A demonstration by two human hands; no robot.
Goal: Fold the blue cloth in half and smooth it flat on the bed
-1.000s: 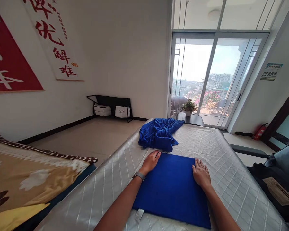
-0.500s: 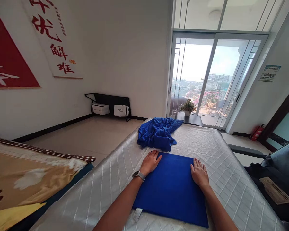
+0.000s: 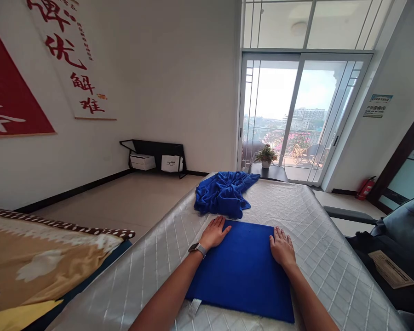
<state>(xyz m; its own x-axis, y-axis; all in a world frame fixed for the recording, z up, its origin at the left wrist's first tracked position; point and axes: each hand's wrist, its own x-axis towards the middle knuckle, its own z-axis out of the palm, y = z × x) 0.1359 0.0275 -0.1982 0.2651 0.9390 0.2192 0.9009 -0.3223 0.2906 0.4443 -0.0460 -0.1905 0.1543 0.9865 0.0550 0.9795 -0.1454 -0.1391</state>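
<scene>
A flat blue cloth [image 3: 244, 271], squared off and smooth, lies on the silver quilted cover [image 3: 134, 280], a white tag showing at its near left edge. My left hand [image 3: 214, 233], with a watch at the wrist, rests flat on its far left corner, fingers stretched out. Over the far right corner lies my right hand [image 3: 282, 246], palm down with its fingers extended. Just beyond the flat cloth is a crumpled blue cloth [image 3: 224, 193], which neither hand touches.
A patterned blanket [image 3: 55, 262] is at the left. Behind the quilted surface stand a potted plant [image 3: 267, 156] on a dark chair and a black rack [image 3: 155, 149] by the wall. Dark seating with a brown card [image 3: 391, 269] is at the right.
The camera view has shifted slightly, so the scene sits a little differently in the frame. Both hands remain on the same corners of the flat cloth.
</scene>
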